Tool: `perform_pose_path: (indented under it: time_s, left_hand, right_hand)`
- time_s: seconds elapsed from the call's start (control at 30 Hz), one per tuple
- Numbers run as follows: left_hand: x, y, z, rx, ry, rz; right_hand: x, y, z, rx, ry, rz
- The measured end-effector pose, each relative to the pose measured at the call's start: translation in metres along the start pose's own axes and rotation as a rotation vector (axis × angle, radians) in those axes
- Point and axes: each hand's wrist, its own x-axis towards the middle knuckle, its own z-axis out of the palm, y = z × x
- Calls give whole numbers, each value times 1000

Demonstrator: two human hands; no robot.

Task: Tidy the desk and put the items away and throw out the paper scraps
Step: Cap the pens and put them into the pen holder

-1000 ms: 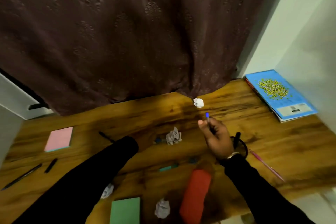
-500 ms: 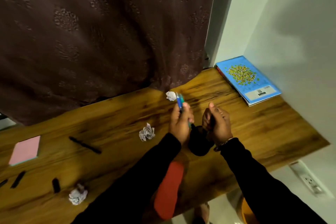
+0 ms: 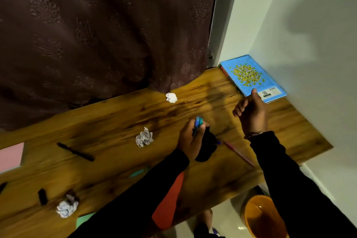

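Note:
My left hand (image 3: 190,139) grips a bunch of blue and teal pens (image 3: 198,122) over the black pen holder (image 3: 206,147) at the desk's middle. My right hand (image 3: 251,112) hovers to the right of it, fingers curled, thumb up, holding nothing. Three crumpled paper scraps lie on the wooden desk (image 3: 116,121): one by the curtain (image 3: 171,97), one in the middle (image 3: 144,137), one at the front left (image 3: 67,206). A pink pen (image 3: 238,153) lies right of the holder. A black pen (image 3: 75,151) lies at the left.
A blue notebook (image 3: 251,77) lies in the back right corner against the wall. A red pouch (image 3: 170,203), a green pad (image 3: 85,219) and a pink pad (image 3: 10,157) sit on the desk. An orange bin (image 3: 264,216) stands on the floor below. A brown curtain (image 3: 96,35) hangs behind.
My right hand has let go of the holder and risen to the right, toward the notebook. My left hand still holds the pens at the holder. The view has swung right.

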Motion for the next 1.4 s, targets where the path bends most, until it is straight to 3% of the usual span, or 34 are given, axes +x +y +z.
perform_pose_path:
  time_s: [0.23,0.37,0.53,0.7,0.8,0.9,1.0,1.1,1.27,1.37,1.4]
  left_hand:
    - [-6,-2,-24,46,26,-22]
    - [-7,-3,-69,18,148,-86]
    - [-37,-20,-158,100,345,-212]
    - [-92,-44,-256,303,533,-332]
    - [-122,-51,-318,443,718,-458]
    - [-151,-57,-375,561,845,-655]
    - [-178,-75,-405,654,970,-738]
    - [-195,-83,-410,703,947,-782]
    - [-211,-83,-413,649,951,-770]
    - [-198,-82,-420,646,877,-796]
    - [-187,-81,-423,695,780,-822]
  right_hand:
    - [-10,19,24,-91,-72,-31]
    - [-32,32,56,-435,-194,-249]
    - [-84,90,111,-885,-604,-365]
    - [-109,192,134,-1300,-1173,-153]
    - [-112,232,158,-1459,-1322,-150]
    - [-126,252,198,-1493,-1280,-190]
    - [-140,279,247,-1535,-1161,-262]
    - [-152,317,293,-1574,-1075,-266]
    - [-155,362,332,-1710,-982,-106]
    - [-154,372,327,-1705,-900,-138]
    - [-154,373,325,-1706,-896,-175]
